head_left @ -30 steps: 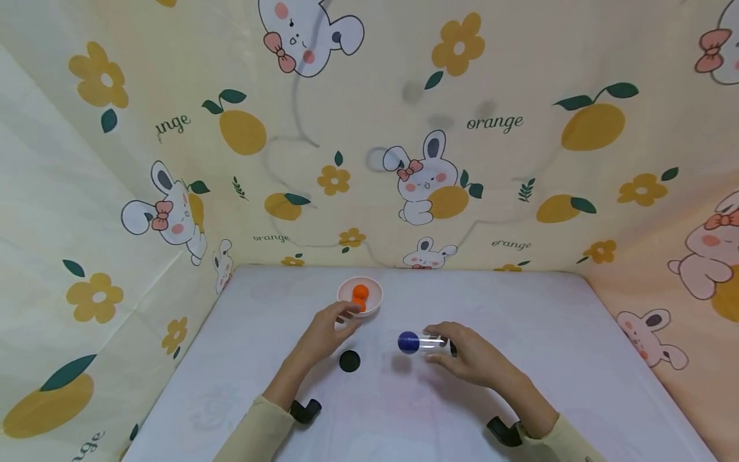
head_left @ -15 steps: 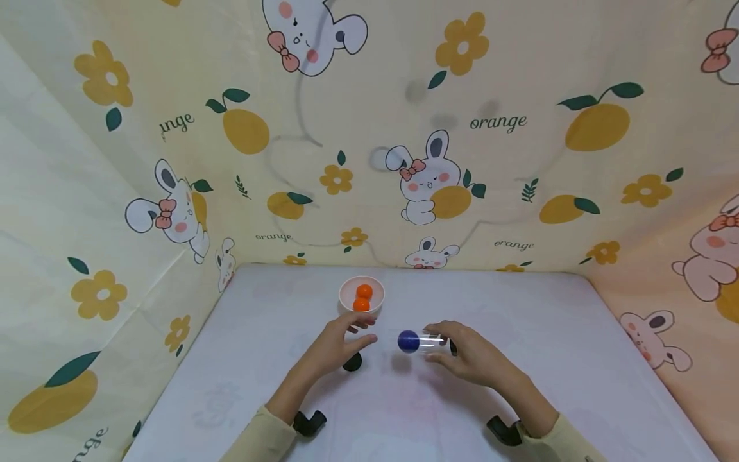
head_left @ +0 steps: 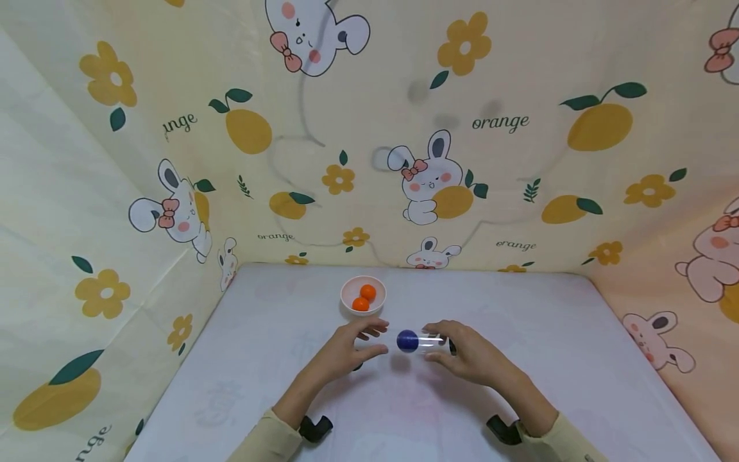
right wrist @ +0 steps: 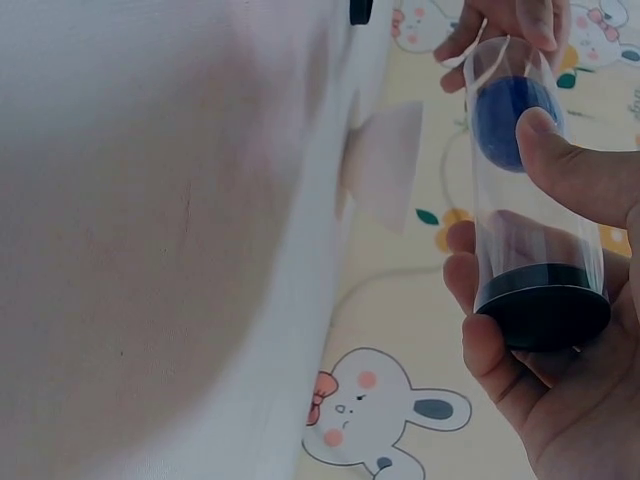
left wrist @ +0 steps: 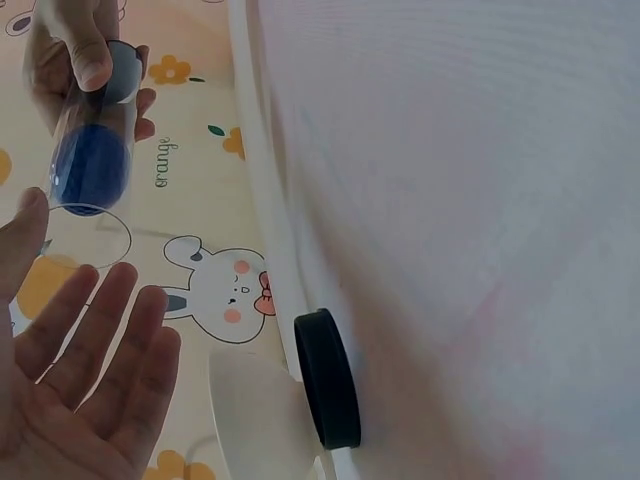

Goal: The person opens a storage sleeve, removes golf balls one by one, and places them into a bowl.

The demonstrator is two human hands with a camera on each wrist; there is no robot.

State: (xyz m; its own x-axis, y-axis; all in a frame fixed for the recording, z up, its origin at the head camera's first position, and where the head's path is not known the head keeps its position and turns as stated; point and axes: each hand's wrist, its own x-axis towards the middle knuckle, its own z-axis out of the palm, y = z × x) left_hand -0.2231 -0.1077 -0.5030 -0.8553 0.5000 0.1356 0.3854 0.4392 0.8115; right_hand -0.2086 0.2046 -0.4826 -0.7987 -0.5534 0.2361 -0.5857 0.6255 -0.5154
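Note:
My right hand (head_left: 470, 353) grips a clear tube (right wrist: 500, 215) near its black end cap (right wrist: 545, 310), the tube lying roughly level above the table in the head view. Inside it, toward the uncapped end, sits a blue ball (head_left: 407, 341). Facing that end, my left hand (head_left: 340, 350) has its thumb and fingers spread, with nothing between them. A loose black cap (left wrist: 327, 380) stands out in the left wrist view; in the head view the left hand mostly hides it. Two orange balls (head_left: 367, 292) lie in a small pale bowl (head_left: 346, 295) beyond the left hand.
A white cloth covers the table (head_left: 277, 301). Patterned curtains (head_left: 369, 192) rise behind it and at both sides. Black wrist mounts (head_left: 315, 428) sit at the sleeve cuffs.
From the bowl's near edge, my left hand has moved right and slightly nearer, toward the tube, covering most of the loose cap. The orange balls have shifted inside the bowl. My right hand stays put.

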